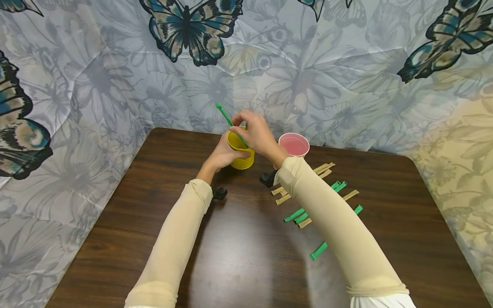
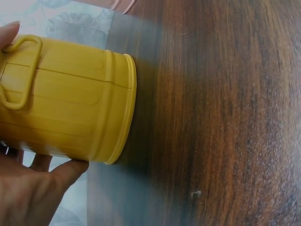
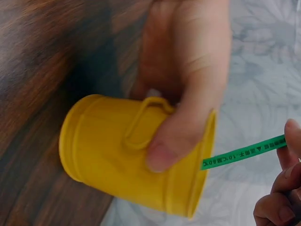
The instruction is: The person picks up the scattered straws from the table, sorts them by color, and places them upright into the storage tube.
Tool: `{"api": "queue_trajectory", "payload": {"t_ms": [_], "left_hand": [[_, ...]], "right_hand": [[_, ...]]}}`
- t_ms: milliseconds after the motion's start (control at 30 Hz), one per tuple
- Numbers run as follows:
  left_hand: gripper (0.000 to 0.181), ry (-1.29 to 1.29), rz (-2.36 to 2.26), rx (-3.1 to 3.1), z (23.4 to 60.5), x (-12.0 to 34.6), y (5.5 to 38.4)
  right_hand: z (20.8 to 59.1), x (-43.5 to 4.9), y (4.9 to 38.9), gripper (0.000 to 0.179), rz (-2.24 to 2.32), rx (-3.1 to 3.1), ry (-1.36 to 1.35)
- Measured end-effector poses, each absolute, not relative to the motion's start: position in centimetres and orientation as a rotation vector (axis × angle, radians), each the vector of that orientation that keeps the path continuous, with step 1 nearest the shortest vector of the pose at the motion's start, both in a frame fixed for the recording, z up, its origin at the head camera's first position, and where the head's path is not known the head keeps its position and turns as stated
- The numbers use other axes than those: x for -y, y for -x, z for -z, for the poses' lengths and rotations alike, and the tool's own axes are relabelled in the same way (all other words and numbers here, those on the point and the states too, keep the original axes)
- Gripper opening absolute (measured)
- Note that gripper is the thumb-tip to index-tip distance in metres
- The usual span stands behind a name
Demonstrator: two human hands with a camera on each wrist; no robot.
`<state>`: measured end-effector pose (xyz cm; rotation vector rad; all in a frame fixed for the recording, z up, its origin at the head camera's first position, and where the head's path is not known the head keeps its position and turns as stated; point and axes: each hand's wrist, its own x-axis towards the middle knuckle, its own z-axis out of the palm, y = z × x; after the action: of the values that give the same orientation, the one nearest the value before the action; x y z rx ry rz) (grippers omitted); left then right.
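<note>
A yellow bucket-like cup [image 1: 245, 163] with ribbed sides and a small wire-like side handle stands near the table's back edge. My left hand [image 1: 223, 153] grips it around the side, with the thumb just below the rim in the right wrist view. Above its mouth, my right hand [image 1: 255, 131] pinches a narrow green strip [image 3: 242, 153] printed with dark characters. The strip slants, its lower end right at the cup's rim and its upper end sticking out past the fingers. The inside of the cup is mostly hidden by the hands.
Just right of the hands stands a pink cup [image 1: 294, 145]. Several tan strips [image 1: 350, 195] and green strips [image 1: 319, 251] lie on the brown table [image 1: 127, 231], partly under the right forearm. A butterfly-print cloth [image 1: 269, 77] hangs directly behind the table.
</note>
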<state>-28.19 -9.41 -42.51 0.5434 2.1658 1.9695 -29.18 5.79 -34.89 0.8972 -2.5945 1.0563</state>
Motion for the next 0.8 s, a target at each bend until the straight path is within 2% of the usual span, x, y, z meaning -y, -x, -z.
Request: {"api": "queue_trajectory", "payload": {"t_ms": [300, 467, 533, 800], "left_hand": [[0.054, -0.557, -1.963, -2.19, 42.2, 9.3, 28.1], [0.066, -0.456, -1.901, -2.215, 41.9, 9.3, 27.7], [0.07, -0.434, -1.886, -2.224, 41.9, 9.3, 27.7], [0.067, -0.498, -1.92, -2.204, 42.2, 9.4, 28.1]], "right_hand": [[35.8, -6.1, 29.4, 0.021, -1.035, 2.62, -0.857], [36.2, -6.5, 29.2, 0.023, -1.046, 2.664, -0.875], [36.2, -6.9, 28.9, 0.024, -1.055, 2.672, -0.883], [35.5, -10.8, 26.1, 0.03, -1.011, 2.742, -0.991]]}}
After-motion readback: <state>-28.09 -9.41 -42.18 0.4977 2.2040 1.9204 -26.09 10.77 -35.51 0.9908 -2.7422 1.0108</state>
